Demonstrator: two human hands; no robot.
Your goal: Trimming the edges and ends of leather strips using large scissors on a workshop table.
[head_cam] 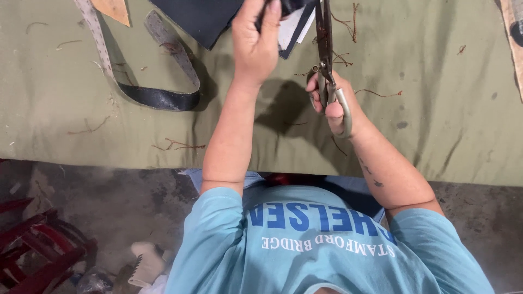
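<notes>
Left hand (256, 43) gripping dark material (201, 19), right hand (332, 100) clenched around scissors (326, 49).

Olive-covered table (447, 136), grey concrete floor (109, 218), red chair (38, 245).

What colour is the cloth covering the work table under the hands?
Olive green, a plain cloth strewn with reddish thread scraps; the head view shows it.
</notes>
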